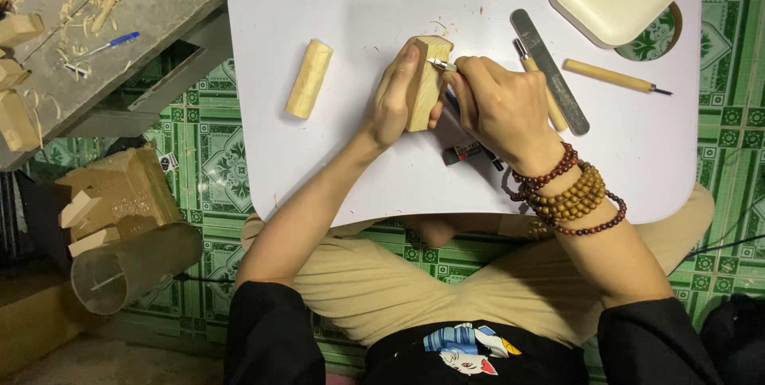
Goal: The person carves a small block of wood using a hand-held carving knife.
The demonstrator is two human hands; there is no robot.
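The left hand [392,98] grips the wooden block [426,82] upright on the white lap table [319,162] — long axis near to far. The right hand [498,106], just right, closes on a small knife [441,65] touching its far end.

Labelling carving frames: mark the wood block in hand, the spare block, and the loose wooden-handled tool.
held wood block [422,86], head view, its lit side face.
spare wood block [309,79], head view, mid-length.
wooden-handled tool [610,76], head view, middle of handle.
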